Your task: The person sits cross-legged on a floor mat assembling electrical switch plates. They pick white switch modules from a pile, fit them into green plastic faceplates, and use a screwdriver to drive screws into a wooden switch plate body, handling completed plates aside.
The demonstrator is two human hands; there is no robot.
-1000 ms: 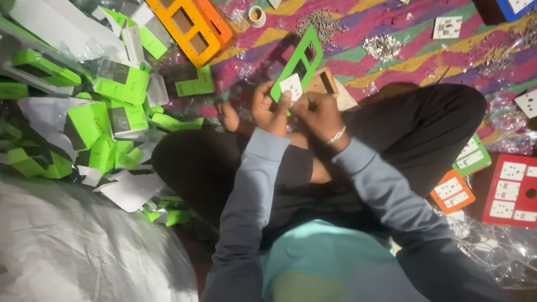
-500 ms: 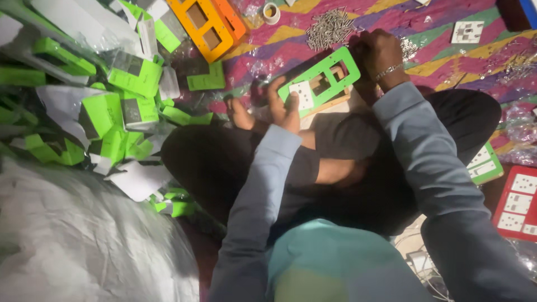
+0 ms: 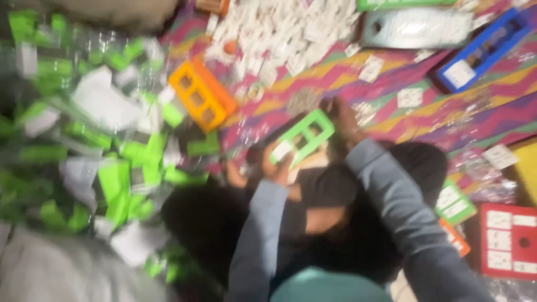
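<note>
Both hands grip a green frame (image 3: 302, 137), held tilted above the lap: the left hand (image 3: 278, 165) pinches its lower end, the right hand (image 3: 340, 118) clasps its upper end. An orange frame (image 3: 202, 95) lies well off to the left on the striped cloth (image 3: 425, 120), beside a blurred green heap (image 3: 112, 156)

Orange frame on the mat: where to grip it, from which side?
Grip the orange frame across one long outer rail, coming from above on its right side, where the striped mat shows. It seems to lie flat, with open windows along its length, so a finger could hook through. Its left side abuts the green pile. The picture is blurred, so this is tentative.
</note>
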